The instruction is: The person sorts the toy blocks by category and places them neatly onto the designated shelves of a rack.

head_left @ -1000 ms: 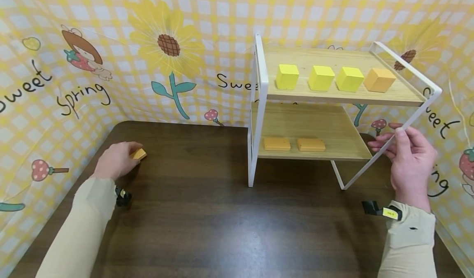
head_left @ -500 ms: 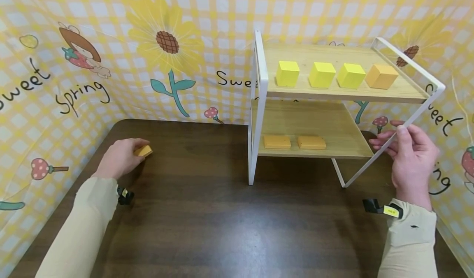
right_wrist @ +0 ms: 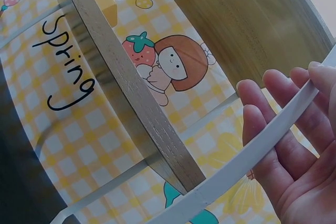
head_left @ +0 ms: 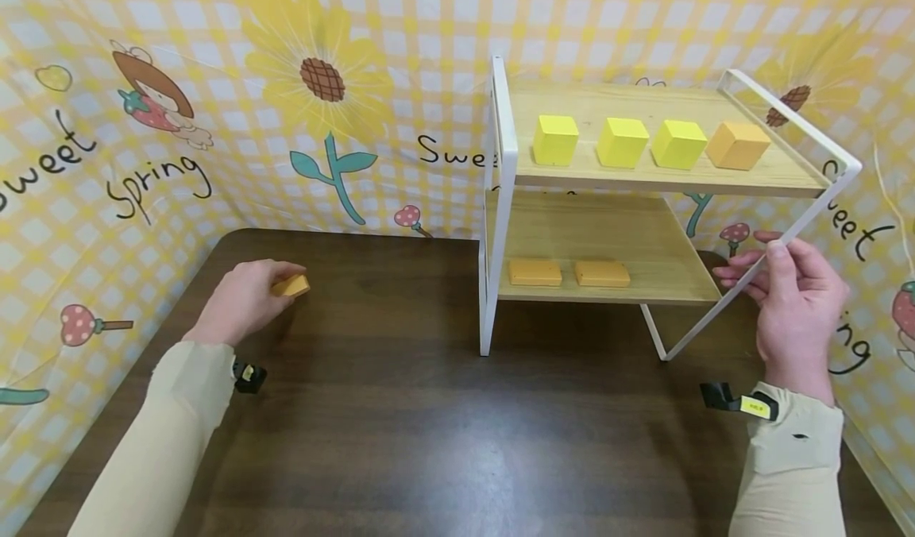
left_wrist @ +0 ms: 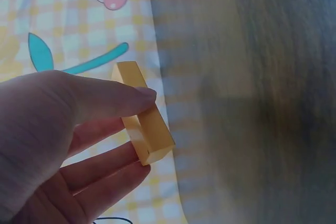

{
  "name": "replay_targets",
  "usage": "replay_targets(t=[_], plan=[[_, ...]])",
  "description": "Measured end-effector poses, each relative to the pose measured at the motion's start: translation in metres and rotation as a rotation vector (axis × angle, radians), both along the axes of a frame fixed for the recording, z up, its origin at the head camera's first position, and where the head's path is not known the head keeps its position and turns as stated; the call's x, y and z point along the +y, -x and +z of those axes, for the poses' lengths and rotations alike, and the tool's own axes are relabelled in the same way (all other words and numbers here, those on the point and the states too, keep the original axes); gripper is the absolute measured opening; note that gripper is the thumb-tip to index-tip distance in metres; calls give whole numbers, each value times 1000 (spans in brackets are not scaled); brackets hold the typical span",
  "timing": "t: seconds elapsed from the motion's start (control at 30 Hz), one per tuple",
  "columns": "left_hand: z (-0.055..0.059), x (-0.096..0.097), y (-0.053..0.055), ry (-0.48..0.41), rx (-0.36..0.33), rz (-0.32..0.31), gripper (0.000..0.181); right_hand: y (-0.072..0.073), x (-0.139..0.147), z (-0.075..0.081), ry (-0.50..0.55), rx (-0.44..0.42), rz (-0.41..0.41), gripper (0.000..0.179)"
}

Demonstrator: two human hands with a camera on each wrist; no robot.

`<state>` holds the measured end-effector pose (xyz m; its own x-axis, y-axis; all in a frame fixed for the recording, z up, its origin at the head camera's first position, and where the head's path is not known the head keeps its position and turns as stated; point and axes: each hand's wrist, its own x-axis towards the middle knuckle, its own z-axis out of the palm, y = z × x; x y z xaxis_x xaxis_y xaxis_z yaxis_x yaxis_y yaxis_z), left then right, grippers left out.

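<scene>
My left hand [head_left: 246, 303] pinches an orange rectangular wooden block [head_left: 291, 286] above the table's left side. In the left wrist view, the thumb lies on one face of that block [left_wrist: 149, 129], with fingers behind it. At the right, my right hand [head_left: 801, 307] holds the slanted white frame bar [head_left: 743, 287] of a two-tier shelf, thumb in front and fingers behind. Three yellow cubes [head_left: 622, 144] and one orange block [head_left: 739, 146] stand in a row on the upper board [head_left: 608, 104]. Two flat orange blocks [head_left: 534, 272] lie on the lower board [head_left: 593, 227].
The shelf's left white side frame [head_left: 500, 203] rises from the dark brown table [head_left: 400, 410]. Checked yellow cloth [head_left: 429, 60] with printed flowers and lettering covers the walls behind and at both sides.
My left hand has moved right and slightly away with the orange block in it. The right hand keeps its grip on the shelf frame, and the view has tilted slightly.
</scene>
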<state>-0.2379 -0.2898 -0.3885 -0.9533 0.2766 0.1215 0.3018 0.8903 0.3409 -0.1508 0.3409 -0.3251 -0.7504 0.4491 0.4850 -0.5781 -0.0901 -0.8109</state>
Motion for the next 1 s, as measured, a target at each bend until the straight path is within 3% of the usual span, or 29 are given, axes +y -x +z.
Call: replay_targets(t=[0.57, 1.0], plan=[[18, 25, -12, 5, 96, -107, 41, 1, 0, -1, 5, 5, 1, 34], [31, 45, -20, -4, 100, -161, 41, 1, 0, -2, 4, 18, 9, 35]])
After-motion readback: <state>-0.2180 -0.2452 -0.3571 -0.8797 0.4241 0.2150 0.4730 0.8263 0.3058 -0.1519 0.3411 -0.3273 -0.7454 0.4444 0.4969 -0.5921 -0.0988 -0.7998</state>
